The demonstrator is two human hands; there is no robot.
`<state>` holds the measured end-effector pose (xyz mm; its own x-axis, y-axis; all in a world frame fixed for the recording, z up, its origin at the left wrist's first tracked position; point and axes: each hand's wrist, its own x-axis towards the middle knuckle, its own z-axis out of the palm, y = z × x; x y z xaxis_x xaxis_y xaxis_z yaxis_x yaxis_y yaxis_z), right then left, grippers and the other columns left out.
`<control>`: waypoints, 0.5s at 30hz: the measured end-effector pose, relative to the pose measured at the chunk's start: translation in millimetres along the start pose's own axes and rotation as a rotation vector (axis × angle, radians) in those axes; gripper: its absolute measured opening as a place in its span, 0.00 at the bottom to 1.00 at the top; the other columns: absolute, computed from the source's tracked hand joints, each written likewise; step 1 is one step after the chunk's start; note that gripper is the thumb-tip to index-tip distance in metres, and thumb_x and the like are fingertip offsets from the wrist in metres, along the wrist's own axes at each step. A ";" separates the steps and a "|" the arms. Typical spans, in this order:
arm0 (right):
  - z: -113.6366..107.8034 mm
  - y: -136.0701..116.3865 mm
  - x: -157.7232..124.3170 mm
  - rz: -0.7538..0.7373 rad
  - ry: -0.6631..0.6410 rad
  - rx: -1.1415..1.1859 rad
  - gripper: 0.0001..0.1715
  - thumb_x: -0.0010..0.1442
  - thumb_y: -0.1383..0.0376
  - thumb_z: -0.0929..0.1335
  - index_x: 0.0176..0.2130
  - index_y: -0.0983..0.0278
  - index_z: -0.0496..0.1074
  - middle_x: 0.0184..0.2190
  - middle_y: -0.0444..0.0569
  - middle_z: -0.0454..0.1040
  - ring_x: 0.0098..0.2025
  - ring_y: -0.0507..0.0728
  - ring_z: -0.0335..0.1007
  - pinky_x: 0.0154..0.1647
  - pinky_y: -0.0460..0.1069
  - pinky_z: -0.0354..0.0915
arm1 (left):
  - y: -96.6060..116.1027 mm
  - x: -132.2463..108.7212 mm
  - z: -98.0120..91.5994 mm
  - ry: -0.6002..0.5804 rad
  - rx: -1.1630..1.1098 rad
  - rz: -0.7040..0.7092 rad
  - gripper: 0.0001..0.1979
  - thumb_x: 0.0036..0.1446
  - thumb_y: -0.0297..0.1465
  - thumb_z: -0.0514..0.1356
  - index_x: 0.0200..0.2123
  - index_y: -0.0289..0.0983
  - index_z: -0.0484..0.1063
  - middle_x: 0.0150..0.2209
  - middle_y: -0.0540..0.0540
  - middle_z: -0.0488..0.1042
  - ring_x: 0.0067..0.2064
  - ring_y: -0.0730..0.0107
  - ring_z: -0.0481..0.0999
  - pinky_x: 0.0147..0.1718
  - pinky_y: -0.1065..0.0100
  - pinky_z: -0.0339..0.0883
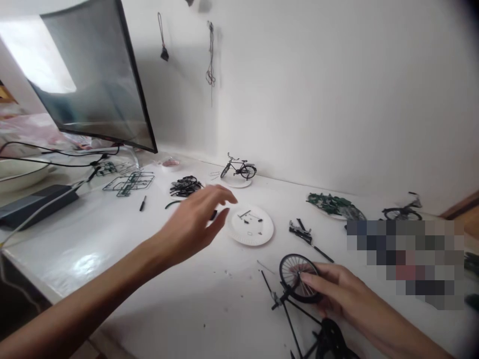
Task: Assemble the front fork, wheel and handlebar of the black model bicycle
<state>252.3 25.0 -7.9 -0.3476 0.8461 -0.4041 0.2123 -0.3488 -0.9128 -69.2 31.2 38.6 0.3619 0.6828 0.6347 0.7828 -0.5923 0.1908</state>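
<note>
My right hand (337,286) grips the spoked front wheel (290,264) of a black model bicycle (295,319), thumb near the hub. The frame runs down past the lower edge of the view, which cuts off its rear. My left hand (198,217) is raised over the table with thumb and fingers apart and nothing between them. Just right of its fingertips lies a white paper plate (268,230) with several small dark parts on it. A small black piece (213,215) shows partly behind my left thumb.
A finished model bicycle (239,167) stands by the wall, another model bicycle (402,212) at right. Black parts (187,185), green parts (333,204), sprue frames (130,183), a screwdriver (142,203) and dark parts (301,232) lie about. A monitor (101,75) and black box (37,204) occupy the left.
</note>
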 end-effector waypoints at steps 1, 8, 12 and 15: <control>-1.1 -3.5 3.4 0.014 -0.052 -0.031 0.15 0.56 0.54 0.74 0.35 0.64 0.78 0.28 0.43 0.69 0.29 0.50 0.65 0.27 0.44 0.65 | -5.5 7.5 12.8 -0.078 0.024 0.032 0.10 0.67 0.28 0.54 0.50 0.35 0.69 0.46 0.43 0.74 0.45 0.67 0.74 0.44 0.63 0.70; -8.4 2.1 15.9 -0.081 -0.160 -0.006 0.16 0.61 0.55 0.70 0.36 0.66 0.75 0.30 0.44 0.67 0.29 0.49 0.61 0.27 0.44 0.64 | -37.9 36.9 92.7 -0.422 0.175 0.255 0.07 0.66 0.23 0.53 0.40 0.35 0.71 0.37 0.45 0.77 0.40 0.65 0.72 0.44 0.64 0.61; -7.3 6.4 14.1 -0.116 -0.139 -0.034 0.16 0.60 0.54 0.71 0.34 0.66 0.74 0.27 0.43 0.64 0.27 0.49 0.61 0.26 0.44 0.64 | -35.8 33.1 95.0 -0.425 0.194 0.276 0.10 0.67 0.23 0.50 0.38 0.35 0.71 0.36 0.45 0.76 0.40 0.64 0.70 0.45 0.62 0.57; -4.2 3.9 13.0 -0.134 -0.094 -0.049 0.18 0.59 0.53 0.71 0.32 0.66 0.73 0.26 0.42 0.64 0.26 0.49 0.62 0.26 0.45 0.65 | -33.0 32.0 93.8 -0.415 0.197 0.281 0.11 0.68 0.23 0.49 0.37 0.35 0.71 0.35 0.45 0.76 0.39 0.63 0.69 0.45 0.62 0.56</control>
<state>252.5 36.4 -16.5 -0.4590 0.8417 -0.2844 0.2013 -0.2133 -0.9560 -36.0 112.7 -17.6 0.7096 0.6449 0.2837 0.6927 -0.7123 -0.1134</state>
